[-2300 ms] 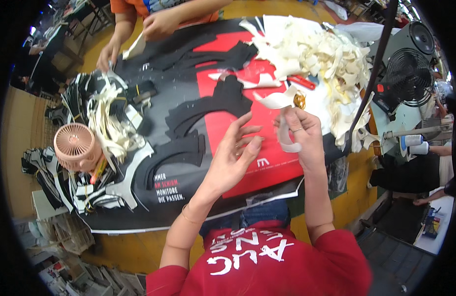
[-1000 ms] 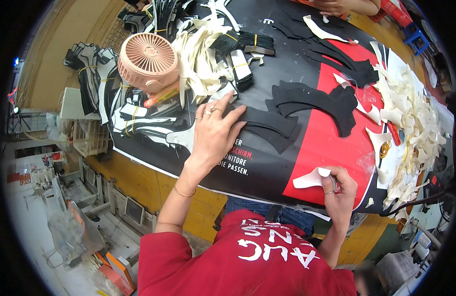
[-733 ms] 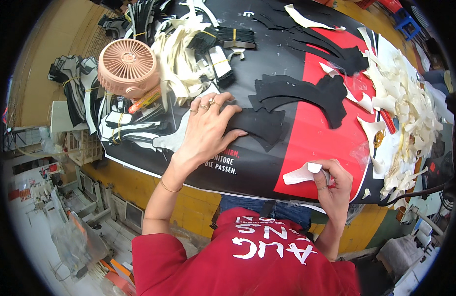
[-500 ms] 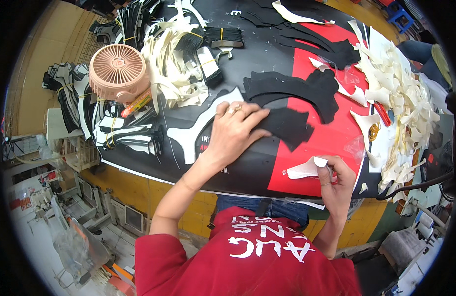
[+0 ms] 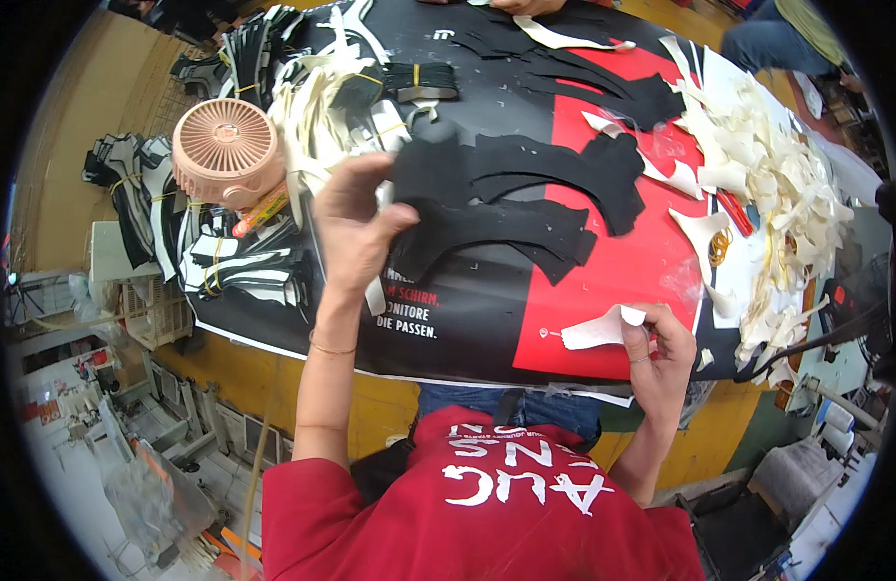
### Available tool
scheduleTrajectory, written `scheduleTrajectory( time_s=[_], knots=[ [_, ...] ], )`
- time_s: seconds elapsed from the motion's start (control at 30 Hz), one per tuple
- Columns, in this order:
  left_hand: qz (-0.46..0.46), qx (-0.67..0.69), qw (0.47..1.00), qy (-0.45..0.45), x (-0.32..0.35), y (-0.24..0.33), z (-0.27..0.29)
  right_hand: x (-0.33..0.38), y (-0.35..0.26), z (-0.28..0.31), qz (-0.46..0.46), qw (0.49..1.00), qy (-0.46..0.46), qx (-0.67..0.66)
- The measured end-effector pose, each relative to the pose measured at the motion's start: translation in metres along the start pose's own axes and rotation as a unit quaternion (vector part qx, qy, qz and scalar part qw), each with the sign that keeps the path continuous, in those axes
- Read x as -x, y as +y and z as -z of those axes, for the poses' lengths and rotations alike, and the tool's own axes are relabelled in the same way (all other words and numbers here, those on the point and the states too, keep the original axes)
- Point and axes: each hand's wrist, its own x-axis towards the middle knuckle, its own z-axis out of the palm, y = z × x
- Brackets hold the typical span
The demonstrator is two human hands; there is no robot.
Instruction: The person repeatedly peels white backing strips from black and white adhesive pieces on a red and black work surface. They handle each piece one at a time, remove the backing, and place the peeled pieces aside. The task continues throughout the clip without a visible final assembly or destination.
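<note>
My left hand [image 5: 356, 223] is raised over the left part of the table, thumb and fingers closed on the edge of a curved black fabric piece [image 5: 427, 169]. That piece is lifted and blurred. Below it lie stacked black curved pieces [image 5: 525, 228], and another black stack [image 5: 564, 174] sits just beyond. A bit of white shows beneath my left hand, mostly hidden. Near the front edge on the right, my right hand [image 5: 661, 353] pinches a cream fabric piece [image 5: 595, 330] with a folded-up end.
A pink fan [image 5: 225, 150] stands at the left among banded black-and-white bundles [image 5: 245, 266] and cream strips [image 5: 322, 107]. Cream scraps [image 5: 758, 184] pile along the right edge, near a red-handled tool [image 5: 734, 211]. Another person's hand [image 5: 530, 5] shows at the far edge.
My left hand has moved left and lifted a black piece over the white-and-black one. My right hand stays on the cream piece. Another person's hand has appeared at the far edge.
</note>
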Motion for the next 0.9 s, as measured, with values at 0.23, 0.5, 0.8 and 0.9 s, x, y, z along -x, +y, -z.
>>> scheduleTrajectory(
  time_s=[0.23, 0.5, 0.8, 0.9],
  knots=[
    [-0.265, -0.434, 0.852, -0.123, -0.007, 0.041, -0.037, 0.016, 0.011, 0.036, -0.064, 0.984, 0.074, -0.148],
    [-0.165, -0.5, 0.787, -0.322, 0.089, -0.02, -0.16, 0.049, 0.002, 0.089, -0.092, 0.984, 0.128, -0.077],
    [-0.063, -0.545, 0.797, -0.254, 0.123, 0.01, -0.076, 0.015, -0.002, 0.01, -0.116, 0.99, -0.069, -0.037],
    [-0.093, -0.57, 0.766, -0.282, 0.135, 0.007, -0.07, -0.001, 0.001, -0.014, -0.074, 0.984, -0.16, 0.023]
  ],
)
